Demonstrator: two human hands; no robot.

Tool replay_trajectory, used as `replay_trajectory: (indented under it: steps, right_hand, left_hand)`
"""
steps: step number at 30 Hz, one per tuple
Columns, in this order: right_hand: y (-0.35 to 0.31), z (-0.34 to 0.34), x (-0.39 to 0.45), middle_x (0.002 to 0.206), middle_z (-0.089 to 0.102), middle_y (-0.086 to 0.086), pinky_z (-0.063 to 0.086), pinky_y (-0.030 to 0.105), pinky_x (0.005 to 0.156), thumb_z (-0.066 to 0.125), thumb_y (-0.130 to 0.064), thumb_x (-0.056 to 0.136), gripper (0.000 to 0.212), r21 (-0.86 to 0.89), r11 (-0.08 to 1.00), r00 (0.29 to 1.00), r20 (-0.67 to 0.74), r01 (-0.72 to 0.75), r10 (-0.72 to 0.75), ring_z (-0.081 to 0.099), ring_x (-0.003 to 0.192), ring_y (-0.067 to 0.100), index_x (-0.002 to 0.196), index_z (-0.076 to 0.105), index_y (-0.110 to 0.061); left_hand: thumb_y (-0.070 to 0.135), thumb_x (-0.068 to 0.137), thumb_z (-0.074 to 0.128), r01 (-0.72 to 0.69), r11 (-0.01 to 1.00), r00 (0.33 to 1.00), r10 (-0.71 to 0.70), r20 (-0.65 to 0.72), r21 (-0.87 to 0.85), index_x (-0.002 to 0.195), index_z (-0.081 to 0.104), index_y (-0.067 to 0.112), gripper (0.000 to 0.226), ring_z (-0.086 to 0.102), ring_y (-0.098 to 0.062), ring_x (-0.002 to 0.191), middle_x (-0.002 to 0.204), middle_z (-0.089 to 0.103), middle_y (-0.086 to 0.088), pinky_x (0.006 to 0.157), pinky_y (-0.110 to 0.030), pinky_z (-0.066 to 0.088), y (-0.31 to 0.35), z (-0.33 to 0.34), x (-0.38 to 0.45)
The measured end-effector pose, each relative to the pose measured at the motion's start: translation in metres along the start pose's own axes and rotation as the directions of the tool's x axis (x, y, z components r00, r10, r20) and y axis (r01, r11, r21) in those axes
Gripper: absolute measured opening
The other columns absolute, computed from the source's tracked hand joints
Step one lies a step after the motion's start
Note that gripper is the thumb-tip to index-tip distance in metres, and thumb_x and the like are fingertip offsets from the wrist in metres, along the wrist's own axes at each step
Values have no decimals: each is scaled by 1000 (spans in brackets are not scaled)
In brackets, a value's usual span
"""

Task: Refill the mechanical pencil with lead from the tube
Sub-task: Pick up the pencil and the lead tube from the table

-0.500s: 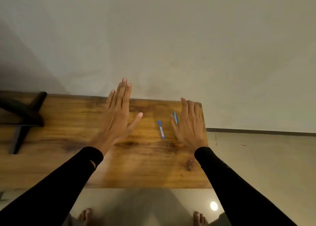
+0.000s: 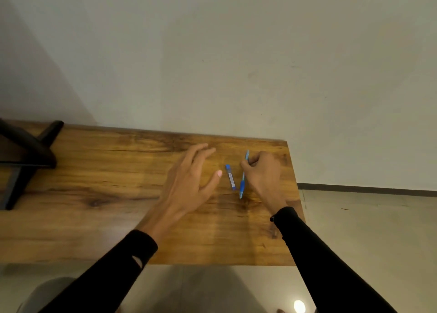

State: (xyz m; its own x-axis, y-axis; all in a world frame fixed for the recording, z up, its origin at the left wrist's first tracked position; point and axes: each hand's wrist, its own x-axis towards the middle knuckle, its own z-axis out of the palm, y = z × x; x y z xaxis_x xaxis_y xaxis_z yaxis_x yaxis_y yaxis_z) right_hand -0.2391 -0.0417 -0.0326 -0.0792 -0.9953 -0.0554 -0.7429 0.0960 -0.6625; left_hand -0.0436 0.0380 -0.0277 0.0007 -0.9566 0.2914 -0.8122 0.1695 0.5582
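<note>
A blue mechanical pencil (image 2: 243, 180) lies lengthwise near the right end of the wooden table (image 2: 99, 194). My right hand (image 2: 262, 175) curls over it, thumb and fingertips pinching its upper half. Just left of the pencil lies a small blue lead tube (image 2: 230, 177) with a white label, flat on the wood and untouched. My left hand (image 2: 189, 182) hovers over the table to the left of the tube, fingers spread and empty, its thumb tip a short way from the tube.
A black metal stand (image 2: 26, 154) occupies the table's far left. The table's right edge (image 2: 294, 194) runs close to my right hand, with grey floor beyond it. A pale wall rises directly behind the table.
My right hand has gone from lying flat with fingers extended to curling its fingers around the pencil. My left hand has shifted right, nearer the lead tube.
</note>
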Motion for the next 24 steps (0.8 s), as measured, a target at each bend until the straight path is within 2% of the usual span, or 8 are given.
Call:
replay_trajectory:
  steps: [2, 4, 7, 10, 14, 18, 21, 24]
  right_hand:
    - [-6, 1, -10, 63, 71, -2, 52, 25, 52, 78, -17, 91, 26, 120, 992, 999, -4, -46, 47, 65, 53, 9, 68, 65, -17]
    - [-9, 3, -15, 69, 78, 4, 66, 39, 63, 79, -17, 90, 13, 260, 962, 996, 19, -89, 87, 77, 61, 18, 81, 71, -12]
    - [-6, 7, -20, 69, 80, 9, 70, 44, 64, 78, -12, 92, 8, 468, 873, 990, 87, -139, 111, 81, 62, 23, 90, 72, -7]
    - [-3, 9, -25, 72, 82, 8, 68, 36, 60, 73, -7, 95, 4, 591, 789, 985, 144, -167, 101, 82, 63, 25, 93, 70, -6]
    - [1, 8, -23, 78, 83, 13, 66, 29, 61, 71, -5, 99, 6, 661, 722, 970, 237, -202, 54, 83, 69, 27, 99, 66, 0]
    - [12, 2, -19, 84, 83, 16, 68, 38, 66, 71, -19, 103, 17, 707, 689, 973, 232, -156, -18, 83, 75, 32, 105, 68, -3]
    - [21, -4, -10, 85, 83, 12, 67, 33, 64, 69, -17, 105, 13, 744, 657, 980, 192, -118, -41, 82, 75, 27, 102, 71, -4]
    - [25, -3, -5, 83, 82, 10, 66, 30, 63, 73, -14, 102, 11, 692, 712, 978, 205, -114, -44, 81, 73, 23, 100, 75, -3]
  left_hand:
    - [52, 99, 56, 8, 999, 1000, -7, 15, -38, 145, 62, 21, 56, 65, -14, 123, 143, 61, 4, 89, -42, 62, 10, 2, -3]
    - [56, 97, 53, 40, 998, 997, -36, 71, -56, 145, 62, 23, 59, 66, -14, 119, 136, 65, 6, 89, -39, 61, 17, 6, -5]
    - [55, 100, 54, 86, 996, 989, -81, 126, -31, 152, 59, 25, 60, 66, -14, 120, 138, 67, 6, 92, -39, 60, 21, 12, -8]
    - [45, 103, 63, 90, 996, 988, -89, 125, -1, 146, 65, 29, 45, 72, -13, 108, 127, 75, 8, 84, -41, 62, 24, 16, -5]
    - [34, 103, 67, 146, 989, 982, -143, 119, -11, 120, 80, 31, 21, 77, -18, 84, 104, 84, 8, 72, -44, 62, 24, 22, -1]
    - [31, 100, 74, 227, 970, 967, -214, 139, -90, 117, 83, 31, 19, 80, -17, 91, 105, 86, 7, 78, -44, 64, 17, 25, 4]
    - [35, 100, 75, 217, 976, 964, -209, 163, -32, 119, 82, 33, 20, 78, -13, 95, 108, 84, 11, 81, -43, 64, 12, 26, 5]
    - [35, 98, 77, 227, 974, 961, -223, 162, -8, 116, 82, 31, 19, 78, -13, 96, 107, 84, 11, 83, -43, 64, 7, 28, 5]
